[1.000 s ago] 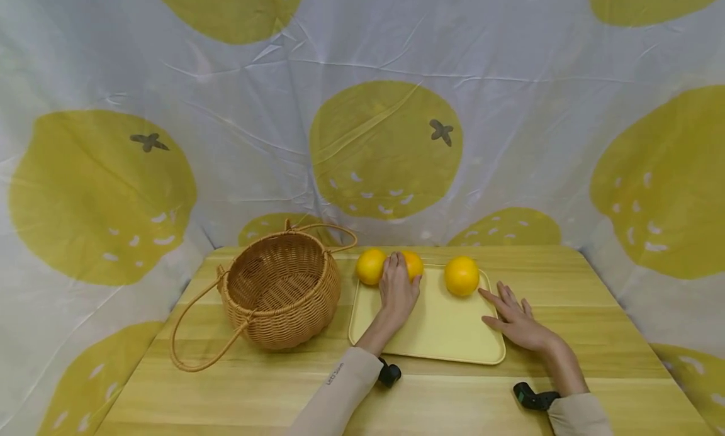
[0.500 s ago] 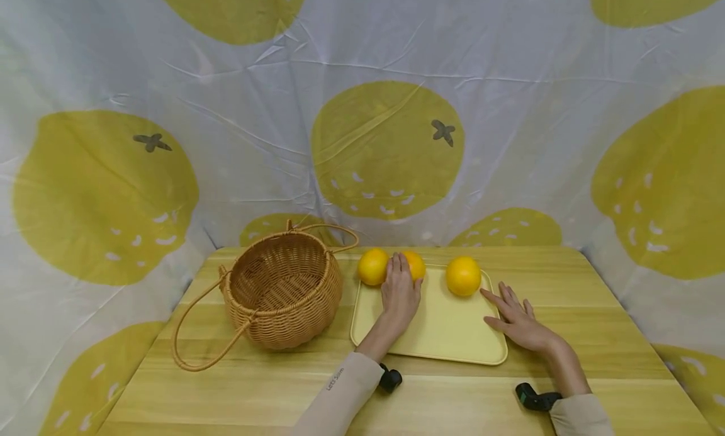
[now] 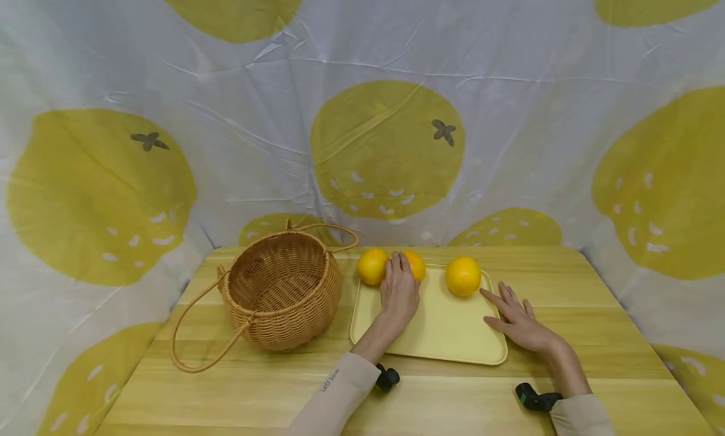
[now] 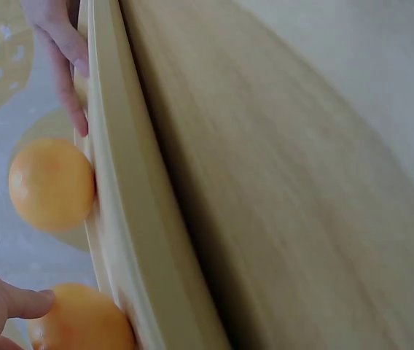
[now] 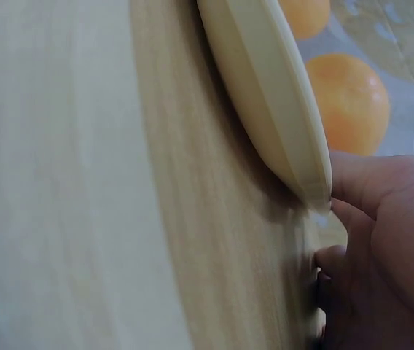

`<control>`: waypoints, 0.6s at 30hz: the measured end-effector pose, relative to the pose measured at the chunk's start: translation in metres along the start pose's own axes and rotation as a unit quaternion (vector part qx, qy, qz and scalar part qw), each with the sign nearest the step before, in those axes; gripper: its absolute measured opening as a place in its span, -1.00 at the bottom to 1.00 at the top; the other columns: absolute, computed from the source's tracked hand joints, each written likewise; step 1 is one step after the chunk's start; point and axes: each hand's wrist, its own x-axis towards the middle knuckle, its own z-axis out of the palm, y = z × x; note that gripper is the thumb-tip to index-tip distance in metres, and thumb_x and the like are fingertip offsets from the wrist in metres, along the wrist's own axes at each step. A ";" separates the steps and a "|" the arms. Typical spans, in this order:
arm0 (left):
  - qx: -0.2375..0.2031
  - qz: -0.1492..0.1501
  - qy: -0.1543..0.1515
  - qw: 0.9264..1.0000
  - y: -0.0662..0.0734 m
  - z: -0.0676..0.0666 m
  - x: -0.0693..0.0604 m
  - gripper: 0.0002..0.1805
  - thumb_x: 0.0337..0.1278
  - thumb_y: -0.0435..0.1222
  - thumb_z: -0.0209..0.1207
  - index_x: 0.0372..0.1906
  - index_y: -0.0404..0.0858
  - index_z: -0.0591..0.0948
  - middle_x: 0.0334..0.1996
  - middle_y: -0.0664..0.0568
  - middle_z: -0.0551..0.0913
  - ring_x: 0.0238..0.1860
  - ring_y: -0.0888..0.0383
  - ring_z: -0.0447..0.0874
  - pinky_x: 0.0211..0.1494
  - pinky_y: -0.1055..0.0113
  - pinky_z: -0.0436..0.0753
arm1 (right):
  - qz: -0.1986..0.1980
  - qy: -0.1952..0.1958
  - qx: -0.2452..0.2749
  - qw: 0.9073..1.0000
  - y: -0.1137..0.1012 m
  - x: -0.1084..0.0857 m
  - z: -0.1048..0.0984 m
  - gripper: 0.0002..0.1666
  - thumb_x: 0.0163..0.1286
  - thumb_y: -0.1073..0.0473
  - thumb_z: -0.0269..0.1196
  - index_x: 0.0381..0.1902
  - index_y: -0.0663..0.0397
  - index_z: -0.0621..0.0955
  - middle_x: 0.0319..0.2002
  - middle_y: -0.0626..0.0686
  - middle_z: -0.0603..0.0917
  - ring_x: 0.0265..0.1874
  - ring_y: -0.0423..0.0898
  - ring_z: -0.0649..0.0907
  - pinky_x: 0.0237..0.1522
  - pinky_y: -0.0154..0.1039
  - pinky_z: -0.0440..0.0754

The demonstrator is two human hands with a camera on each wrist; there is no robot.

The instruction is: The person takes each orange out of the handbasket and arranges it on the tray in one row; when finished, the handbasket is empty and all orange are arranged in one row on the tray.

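Three oranges sit along the far part of a pale yellow tray (image 3: 442,335) in the head view. My left hand (image 3: 399,297) grips the middle orange (image 3: 416,266), covering much of it; the thumb rests on its side in the left wrist view. Just left of that hand is another orange (image 3: 372,266). The third orange (image 3: 463,276) stands apart near the tray's right end. Beside the right rim lies my right hand (image 3: 523,323), fingers spread. In the right wrist view its thumb (image 5: 360,175) meets the tray edge.
A round wicker basket (image 3: 289,323) with two looped handles stands left of the tray on the wooden table (image 3: 430,404). Nothing shows inside it. A lemon-printed cloth (image 3: 510,153) hangs behind the table and along both sides.
Almost nothing differs. The left forearm has shifted very slightly and its fingers look a little more bent over the middle orange. The right hand, tray and basket stay put.
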 end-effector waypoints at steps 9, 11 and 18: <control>-0.021 0.041 -0.035 0.998 -0.006 -0.011 0.000 -0.29 0.24 -0.22 0.43 0.39 -0.47 0.48 0.35 -0.24 0.48 0.27 -0.10 0.52 -0.10 0.21 0.78 | 0.003 0.004 0.005 1.000 0.001 -0.003 -0.004 -0.18 0.60 0.04 0.14 0.63 0.25 0.14 0.60 0.51 -0.40 0.56 0.50 -0.43 0.38 0.48 -0.70; -0.043 0.052 -0.054 0.996 -0.011 -0.016 -0.002 -0.30 0.30 -0.22 0.38 0.41 -0.47 0.46 0.40 -0.26 0.46 0.33 -0.12 0.50 0.03 0.18 0.78 | 0.006 -0.002 0.005 1.000 -0.001 -0.002 -0.007 -0.19 0.61 0.04 0.14 0.62 0.27 0.14 0.60 0.53 -0.39 0.56 0.51 -0.42 0.38 0.50 -0.68; -0.116 0.087 -0.082 0.986 -0.038 -0.044 -0.012 -0.35 0.39 -0.20 0.31 0.40 -0.49 0.46 0.37 -0.29 0.50 0.36 -0.18 0.49 0.22 0.01 0.70 | 0.059 -0.052 0.017 0.997 -0.025 0.000 -0.024 -0.10 0.66 -0.08 0.05 0.65 0.31 0.01 0.59 0.53 -0.40 0.54 0.60 -0.27 0.41 0.63 -0.24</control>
